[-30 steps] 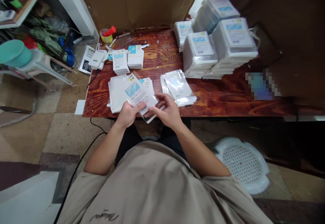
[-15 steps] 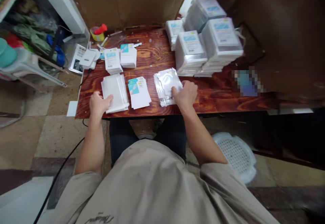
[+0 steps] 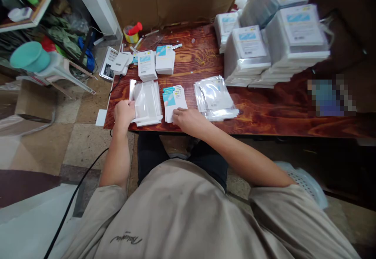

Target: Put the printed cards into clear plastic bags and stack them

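My left hand (image 3: 124,113) is closed at the left edge of a pile of clear plastic sleeves (image 3: 147,104), pinching a sleeve that sticks out from the pile. My right hand (image 3: 189,121) reaches across to the fanned printed cards (image 3: 175,102), its fingers closed on the lower right corner of the top one. To the right lies a loose pile of filled clear packets (image 3: 219,96), with a card visible inside the top packet.
Tall stacks of packed cards (image 3: 249,55) stand at the back right. Two card stacks (image 3: 147,66) sit behind the sleeves, near a white device (image 3: 121,63) and a yellow tape roll (image 3: 132,35). Rubber bands (image 3: 207,57) lie mid-table. A perforated stool (image 3: 305,180) stands below right.
My right hand has left the filled packets and moved left onto the printed cards. My left hand has closed at the sleeves' edge, shifting a sleeve leftward. The view has shifted left.
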`<state>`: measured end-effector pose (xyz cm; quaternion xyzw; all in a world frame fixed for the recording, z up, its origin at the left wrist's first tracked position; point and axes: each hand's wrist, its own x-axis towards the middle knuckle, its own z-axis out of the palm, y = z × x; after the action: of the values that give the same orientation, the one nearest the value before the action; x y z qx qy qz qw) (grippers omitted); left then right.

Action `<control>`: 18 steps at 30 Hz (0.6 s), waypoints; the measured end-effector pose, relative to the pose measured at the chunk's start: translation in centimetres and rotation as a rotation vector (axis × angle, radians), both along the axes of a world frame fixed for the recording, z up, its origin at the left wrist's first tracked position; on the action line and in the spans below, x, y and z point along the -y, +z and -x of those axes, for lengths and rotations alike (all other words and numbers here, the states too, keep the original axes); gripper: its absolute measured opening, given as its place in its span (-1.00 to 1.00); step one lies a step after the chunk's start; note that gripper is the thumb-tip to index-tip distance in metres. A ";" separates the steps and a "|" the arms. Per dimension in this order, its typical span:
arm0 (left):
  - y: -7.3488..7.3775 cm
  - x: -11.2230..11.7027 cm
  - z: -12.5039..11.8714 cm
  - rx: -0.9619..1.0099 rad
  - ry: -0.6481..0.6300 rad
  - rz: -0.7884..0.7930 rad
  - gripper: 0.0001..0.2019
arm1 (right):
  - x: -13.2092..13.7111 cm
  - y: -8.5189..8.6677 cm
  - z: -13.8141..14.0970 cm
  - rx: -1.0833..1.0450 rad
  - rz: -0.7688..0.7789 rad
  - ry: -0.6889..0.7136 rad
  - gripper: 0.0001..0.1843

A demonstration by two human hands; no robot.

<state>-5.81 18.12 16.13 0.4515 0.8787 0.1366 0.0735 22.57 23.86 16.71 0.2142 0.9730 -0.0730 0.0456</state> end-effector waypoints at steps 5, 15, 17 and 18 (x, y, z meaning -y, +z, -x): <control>0.1 0.0 0.0 0.025 0.068 -0.179 -0.69 | 0.7 0.8 0.2 0.064 -0.058 0.050 -0.66; -1.0 -1.0 -1.0 0.010 -0.098 -0.139 -0.68 | 1.5 1.7 -0.5 0.054 -0.061 -0.052 -0.68; -1.0 -0.9 -1.6 -0.022 -0.009 -0.173 -0.67 | 1.5 1.7 -1.2 0.000 -0.067 -0.086 -0.70; -1.1 -0.8 -1.7 -0.025 0.025 -0.187 -0.66 | 1.4 1.5 -1.6 -0.045 -0.079 -0.110 -0.71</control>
<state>-4.07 18.95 15.05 0.4472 0.8684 0.2134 0.0184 24.20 22.46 18.20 0.2673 0.9627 -0.0416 0.0111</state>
